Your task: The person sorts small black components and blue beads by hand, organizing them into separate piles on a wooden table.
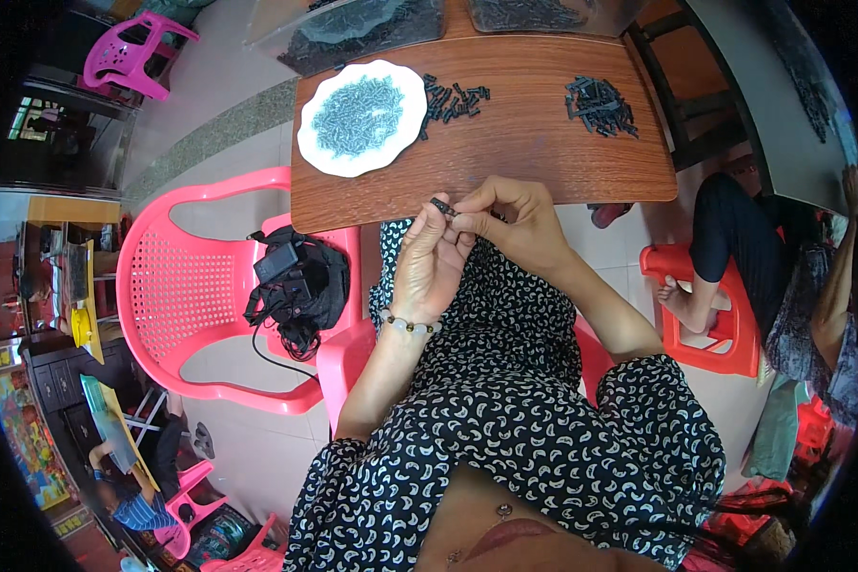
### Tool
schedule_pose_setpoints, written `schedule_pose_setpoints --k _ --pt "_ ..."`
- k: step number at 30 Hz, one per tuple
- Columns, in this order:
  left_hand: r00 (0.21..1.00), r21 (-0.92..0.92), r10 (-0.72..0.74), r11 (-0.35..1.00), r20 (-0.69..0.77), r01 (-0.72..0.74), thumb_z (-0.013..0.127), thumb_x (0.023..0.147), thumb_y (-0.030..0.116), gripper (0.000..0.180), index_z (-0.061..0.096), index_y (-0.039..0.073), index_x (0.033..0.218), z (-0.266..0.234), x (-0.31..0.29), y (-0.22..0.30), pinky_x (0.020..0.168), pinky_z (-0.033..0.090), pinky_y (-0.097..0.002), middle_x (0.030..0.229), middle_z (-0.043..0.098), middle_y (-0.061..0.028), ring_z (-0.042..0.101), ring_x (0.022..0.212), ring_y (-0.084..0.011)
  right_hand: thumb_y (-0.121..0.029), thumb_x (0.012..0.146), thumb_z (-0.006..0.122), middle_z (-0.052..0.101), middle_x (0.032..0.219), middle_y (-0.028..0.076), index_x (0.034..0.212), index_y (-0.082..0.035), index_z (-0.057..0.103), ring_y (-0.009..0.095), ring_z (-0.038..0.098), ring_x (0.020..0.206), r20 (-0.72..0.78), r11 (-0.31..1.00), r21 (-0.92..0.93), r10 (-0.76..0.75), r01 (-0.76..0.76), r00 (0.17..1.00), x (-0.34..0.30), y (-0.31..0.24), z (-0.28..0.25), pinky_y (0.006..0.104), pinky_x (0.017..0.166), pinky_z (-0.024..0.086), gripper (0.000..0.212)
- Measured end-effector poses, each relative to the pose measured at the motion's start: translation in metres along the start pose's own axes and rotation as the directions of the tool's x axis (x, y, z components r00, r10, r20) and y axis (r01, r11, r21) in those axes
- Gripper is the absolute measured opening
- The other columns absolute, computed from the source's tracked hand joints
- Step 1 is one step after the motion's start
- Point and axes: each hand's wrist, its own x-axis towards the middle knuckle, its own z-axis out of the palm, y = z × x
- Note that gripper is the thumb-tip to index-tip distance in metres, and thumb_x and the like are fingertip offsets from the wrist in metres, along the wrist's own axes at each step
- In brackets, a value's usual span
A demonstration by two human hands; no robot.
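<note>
Left hand [427, 262] and right hand [510, 224] pinch a small black, seemingly oblong part [442, 205].

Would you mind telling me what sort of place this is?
Probably a home or small-shop piecework spot: a wooden table with piles of small black parts, a plate of screws, and pink plastic chairs.

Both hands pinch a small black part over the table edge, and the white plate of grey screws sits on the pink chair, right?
Not quite. The head view shows the white plate of grey screws on the brown wooden table, not on the pink plastic chair. The left hand and right hand do pinch the small black part.
</note>
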Motion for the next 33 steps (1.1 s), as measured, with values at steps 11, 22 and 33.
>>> schedule_pose_setpoints --k 11,22,33 --pt "0.998 0.084 0.065 0.994 0.019 -0.067 0.060 0.093 0.025 0.022 0.064 0.008 0.105 0.003 -0.004 0.000 0.088 0.047 -0.0272 0.104 0.065 -0.0027 0.059 0.096 -0.0124 0.000 0.083 0.070 0.066 0.087 0.006 0.087 0.003 0.064 0.010 0.062 0.079 -0.033 0.998 0.055 0.005 -0.003 0.999 0.000 0.006 0.005 0.0247 0.070 0.052 0.008" --pt "0.998 0.054 0.054 0.997 -0.039 -0.052 0.061 0.093 0.025 0.022 0.063 0.007 0.105 0.001 -0.004 0.000 0.085 0.047 -0.0277 0.101 0.065 -0.0019 0.059 0.093 -0.0114 0.004 0.081 0.069 0.067 0.088 0.007 0.086 0.002 0.065 0.011 0.062 0.088 -0.057 0.986 -0.160 -0.061 0.051 0.997 -0.002 0.013 0.007 0.0260 0.078 0.050 0.006" --pt "0.989 0.214 0.141 0.968 -0.044 -0.128 0.061 0.093 0.021 0.021 0.066 0.004 0.104 0.008 -0.011 -0.005 0.083 0.050 -0.0266 0.098 0.066 -0.0026 0.061 0.086 -0.0111 0.000 0.075 0.071 0.067 0.081 0.010 0.082 -0.001 0.068 0.017 0.063 0.075 -0.044 0.943 -0.276 -0.208 0.188 0.977 -0.004 0.000 0.006 0.0285 0.067 0.049 0.008"
